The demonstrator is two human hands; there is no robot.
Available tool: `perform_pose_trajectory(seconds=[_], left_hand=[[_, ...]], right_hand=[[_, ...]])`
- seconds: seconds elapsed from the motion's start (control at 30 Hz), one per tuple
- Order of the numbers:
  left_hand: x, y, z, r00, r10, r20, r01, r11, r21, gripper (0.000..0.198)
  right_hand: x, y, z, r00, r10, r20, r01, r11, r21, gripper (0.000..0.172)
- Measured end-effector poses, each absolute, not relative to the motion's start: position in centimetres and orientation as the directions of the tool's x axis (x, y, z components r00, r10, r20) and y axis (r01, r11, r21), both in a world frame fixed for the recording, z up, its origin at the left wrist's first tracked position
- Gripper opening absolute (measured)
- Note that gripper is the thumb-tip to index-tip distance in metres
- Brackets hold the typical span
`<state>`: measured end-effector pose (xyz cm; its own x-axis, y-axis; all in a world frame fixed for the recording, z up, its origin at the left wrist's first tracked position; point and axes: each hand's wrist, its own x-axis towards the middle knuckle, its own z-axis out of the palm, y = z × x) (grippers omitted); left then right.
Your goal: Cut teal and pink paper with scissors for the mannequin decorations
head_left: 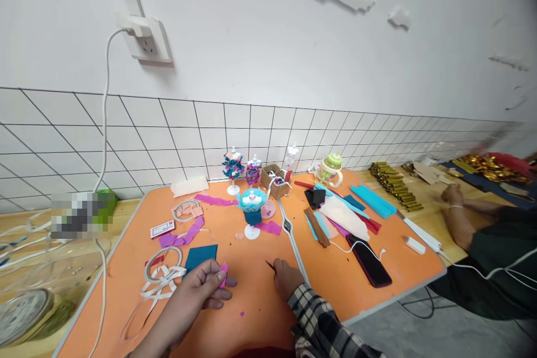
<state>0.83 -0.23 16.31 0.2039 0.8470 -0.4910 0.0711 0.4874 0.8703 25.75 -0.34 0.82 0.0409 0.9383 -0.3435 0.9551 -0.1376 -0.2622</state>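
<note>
My left hand point(210, 285) is closed on a small piece of pink crepe paper point(224, 274), pinched between thumb and fingers. A thin dark pointed tool point(269, 264) sticks out of my right hand point(288, 279), which is closed around it; the rest of it is hidden. Beyond both hands stands a small white dress form point(252, 231) wrapped in blue paper, with a light blue frill at the top. Beside my left hand lie a dark teal paper square point(200, 257) and a roll of double-sided tape point(163, 264). Tiny pink scraps point(242, 314) dot the orange table point(260, 324).
Two decorated dress forms point(233, 170), a small cardboard box point(274, 184) and a green-lidded bottle point(330, 170) stand by the wall. Crepe paper strips point(372, 200) and a phone point(369, 262) lie on the right. Another person's arms point(459, 218) rest on the neighbouring table.
</note>
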Motion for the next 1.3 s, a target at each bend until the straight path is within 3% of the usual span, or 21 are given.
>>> perform_pose_trajectory(seconds=[0.13, 0.3, 0.43, 0.6, 0.8, 1.03, 1.17, 1.3], left_hand=[[1.0, -0.5, 16.2, 0.231, 0.869, -0.437, 0.113, 0.422, 0.899, 0.060], [1.4, -0.5, 15.5, 0.295, 0.885, -0.360, 0.211, 0.307, 0.928, 0.049], [1.4, -0.4, 14.8, 0.330, 0.901, -0.280, 0.373, 0.148, 0.916, 0.035], [1.4, 0.0, 14.2, 0.357, 0.911, -0.206, 0.479, 0.011, 0.878, 0.009], [1.0, 1.1, 15.1, 0.396, 0.910, -0.125, 0.559, -0.131, 0.819, 0.017], [0.7, 1.8, 16.4, 0.447, 0.891, -0.080, 0.592, -0.227, 0.773, 0.016], [0.4, 2.4, 16.8, 0.408, 0.912, -0.044, 0.558, -0.211, 0.803, 0.012], [0.4, 2.6, 17.0, 0.103, 0.991, -0.081, 0.314, 0.045, 0.948, 0.033]], right_hand=[[26.7, -2.0, 1.3, -0.024, 0.939, -0.343, 0.835, -0.170, -0.524, 0.030], [24.8, -2.4, 1.9, -0.016, 0.960, -0.279, 0.557, -0.223, -0.800, 0.021], [22.2, -1.8, 3.7, -0.098, 0.941, -0.325, 0.287, -0.286, -0.914, 0.034], [20.9, -0.6, 7.8, -0.265, 0.930, -0.253, 0.089, -0.238, -0.967, 0.046], [20.6, 0.9, 10.8, -0.293, 0.951, -0.094, 0.098, -0.068, -0.993, 0.037], [20.2, 1.2, 11.4, -0.294, 0.954, -0.064, 0.130, -0.026, -0.991, 0.018], [20.3, 1.5, 12.1, -0.196, 0.979, -0.059, 0.073, -0.046, -0.996, 0.020], [20.0, 2.0, 13.0, 0.009, 0.996, -0.089, -0.111, -0.088, -0.990, 0.036]])
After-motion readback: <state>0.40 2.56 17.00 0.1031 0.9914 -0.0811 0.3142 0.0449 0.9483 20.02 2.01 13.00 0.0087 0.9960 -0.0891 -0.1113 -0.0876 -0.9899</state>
